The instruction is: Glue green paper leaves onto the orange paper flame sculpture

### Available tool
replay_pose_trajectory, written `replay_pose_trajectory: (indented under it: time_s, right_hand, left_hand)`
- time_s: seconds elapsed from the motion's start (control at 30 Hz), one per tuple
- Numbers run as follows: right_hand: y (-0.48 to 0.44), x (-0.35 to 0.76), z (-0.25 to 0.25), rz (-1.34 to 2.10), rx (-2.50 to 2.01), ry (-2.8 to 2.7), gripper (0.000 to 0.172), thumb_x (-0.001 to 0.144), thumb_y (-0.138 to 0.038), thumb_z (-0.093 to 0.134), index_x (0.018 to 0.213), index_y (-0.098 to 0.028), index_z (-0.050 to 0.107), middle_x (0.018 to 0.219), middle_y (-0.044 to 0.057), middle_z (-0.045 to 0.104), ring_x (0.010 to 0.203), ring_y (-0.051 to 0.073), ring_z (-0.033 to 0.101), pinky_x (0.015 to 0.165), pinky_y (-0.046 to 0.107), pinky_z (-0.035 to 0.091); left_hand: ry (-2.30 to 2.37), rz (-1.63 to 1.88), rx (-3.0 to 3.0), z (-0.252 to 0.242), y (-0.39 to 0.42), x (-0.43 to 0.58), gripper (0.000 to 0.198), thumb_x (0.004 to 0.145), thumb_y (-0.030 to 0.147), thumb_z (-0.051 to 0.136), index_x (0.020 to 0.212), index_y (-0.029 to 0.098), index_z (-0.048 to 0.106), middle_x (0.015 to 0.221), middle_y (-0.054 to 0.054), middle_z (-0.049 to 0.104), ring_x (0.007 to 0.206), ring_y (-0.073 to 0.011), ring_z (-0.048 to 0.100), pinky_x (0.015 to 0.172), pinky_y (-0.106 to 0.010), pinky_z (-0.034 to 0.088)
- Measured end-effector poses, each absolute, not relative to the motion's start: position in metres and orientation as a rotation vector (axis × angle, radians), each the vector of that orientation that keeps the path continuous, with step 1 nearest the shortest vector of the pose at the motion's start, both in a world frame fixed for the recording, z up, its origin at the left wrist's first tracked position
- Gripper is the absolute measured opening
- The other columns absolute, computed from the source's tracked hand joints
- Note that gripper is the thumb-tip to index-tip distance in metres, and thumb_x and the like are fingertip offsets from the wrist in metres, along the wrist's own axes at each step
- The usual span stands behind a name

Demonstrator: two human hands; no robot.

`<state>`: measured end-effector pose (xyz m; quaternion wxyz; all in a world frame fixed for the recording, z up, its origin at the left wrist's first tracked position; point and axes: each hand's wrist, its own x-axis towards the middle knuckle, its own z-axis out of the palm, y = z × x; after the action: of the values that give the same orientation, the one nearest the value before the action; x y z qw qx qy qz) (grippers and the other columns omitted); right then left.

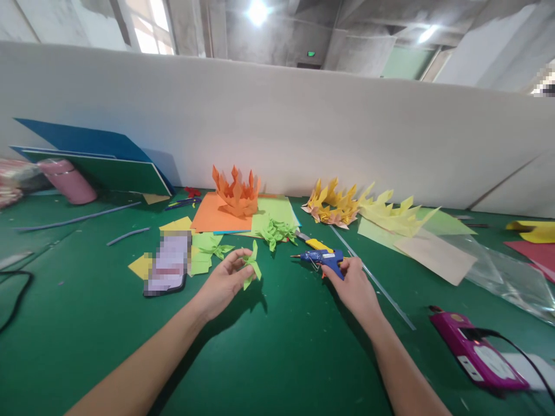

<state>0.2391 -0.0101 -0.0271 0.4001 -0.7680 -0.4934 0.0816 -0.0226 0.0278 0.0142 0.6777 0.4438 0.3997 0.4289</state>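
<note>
Glue gun (321, 257) and folded light-green paper piece (255, 268), one to each hand

Paper piece, one: pinched between thumb and fingers of the left hand (226, 283), above the green tabletop (277, 364). Glue gun, blue, one: grasped by its handle in the fingers of the right hand (354, 286), nozzle pointed toward the left hand.

Pink bottle (71, 184), one, lidded: placed at far left; contents hidden. Clear plastic sheeting (515, 283), at right: whether a bag is formed cannot be told.

Paper crowns, two: one orange (237, 196), set on orange and green sheets; one golden yellow (333, 203). Pale-yellow pointed strip (396, 211), one: laid beside the golden crown. Pile of light-green folded pieces (277, 232): too tangled to be counted. Utility knife (318, 245), yellow, one: laid just behind the glue gun. Clear glue stick (375, 280), one. Blue rods (78, 218), two. Smartphone (169, 263), one, screen blurred. Magenta device (479, 349), one, with black cable attached.
</note>
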Motion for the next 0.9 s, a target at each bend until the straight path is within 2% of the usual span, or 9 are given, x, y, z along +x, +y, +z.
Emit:
replay_pose_trajectory:
  time_s: [0.17,0.33,0.4,0.47,0.53,0.6,0.73,0.9]
  right_hand:
    - [-0.010,0.237,-0.029,0.087,-2.034,-1.385,0.031,0.076,-0.049,0.047,0.069,-0.026,0.027,0.052,-0.006,0.039,0.044,0.016,0.042,0.045,0.025,0.025]
    - [-0.010,0.232,-0.023,-0.251,-1.826,-1.520,0.029,0.081,-0.048,0.046,0.069,-0.024,0.037,0.070,0.003,0.048,0.071,0.022,0.049,0.065,0.035,0.038]
    - [-0.013,0.218,-0.018,-0.191,-1.645,-1.573,0.028,0.084,-0.049,0.046,0.075,-0.022,0.043,0.074,0.004,0.050,0.073,0.022,0.049,0.068,0.035,0.040]
    - [-0.019,0.199,-0.013,-0.006,-1.439,-1.667,0.031,0.083,-0.050,0.051,0.090,-0.020,0.048,0.082,0.005,0.052,0.074,0.020,0.050,0.066,0.033,0.043]
    - [-0.025,0.179,-0.008,0.154,-1.296,-1.808,0.040,0.081,-0.049,0.056,0.108,-0.021,0.048,0.096,0.007,0.053,0.086,0.021,0.052,0.074,0.034,0.044]
    - [-0.031,0.165,-0.003,0.212,-1.256,-1.937,0.045,0.078,-0.045,0.062,0.116,-0.024,0.048,0.102,0.007,0.053,0.096,0.023,0.050,0.082,0.037,0.042]
    - [-0.035,0.156,-0.001,0.209,-1.326,-2.013,0.036,0.080,-0.028,0.059,0.115,-0.026,0.052,0.096,0.005,0.051,0.095,0.023,0.049,0.084,0.039,0.039]
    - [-0.032,0.160,-0.008,0.094,-1.355,-1.963,0.029,0.079,-0.021,0.054,0.108,-0.020,0.056,0.094,0.007,0.051,0.091,0.023,0.049,0.082,0.039,0.038]
  left_hand:
    - [0.870,0.934,1.136,0.012,0.027,-0.022,0.030,0.062,0.030,0.075,0.087,0.023,0.059,0.066,0.006,0.047,0.060,-0.0090,0.049,0.055,-0.022,0.037]
    - [0.895,0.879,1.297,0.010,0.024,-0.019,0.027,0.063,0.026,0.074,0.086,0.021,0.061,0.063,0.007,0.045,0.056,-0.0082,0.043,0.055,-0.022,0.035]
    - [0.908,0.856,1.368,0.007,0.022,-0.016,0.026,0.063,0.026,0.073,0.086,0.021,0.062,0.060,0.007,0.043,0.054,-0.0084,0.041,0.053,-0.023,0.034]
    - [0.912,0.858,1.450,0.003,0.021,-0.014,0.024,0.065,0.026,0.071,0.086,0.020,0.063,0.061,0.007,0.043,0.053,-0.0089,0.040,0.052,-0.023,0.034]
    - [0.905,0.891,1.550,-0.001,0.020,-0.012,0.021,0.066,0.024,0.070,0.086,0.020,0.064,0.068,0.004,0.048,0.057,-0.0099,0.042,0.054,-0.024,0.036]
    - [0.892,0.915,1.646,-0.004,0.019,-0.012,0.019,0.069,0.023,0.067,0.087,0.020,0.064,0.078,0.001,0.051,0.062,-0.0108,0.045,0.058,-0.025,0.039]
    - [0.892,0.857,1.762,-0.005,0.018,-0.012,0.021,0.071,0.025,0.064,0.092,0.020,0.065,0.078,0.001,0.051,0.064,-0.0115,0.046,0.060,-0.025,0.040]
    - [0.904,0.764,1.792,-0.002,0.017,-0.013,0.022,0.073,0.027,0.061,0.095,0.020,0.059,0.073,0.003,0.051,0.064,-0.0112,0.046,0.061,-0.025,0.039]
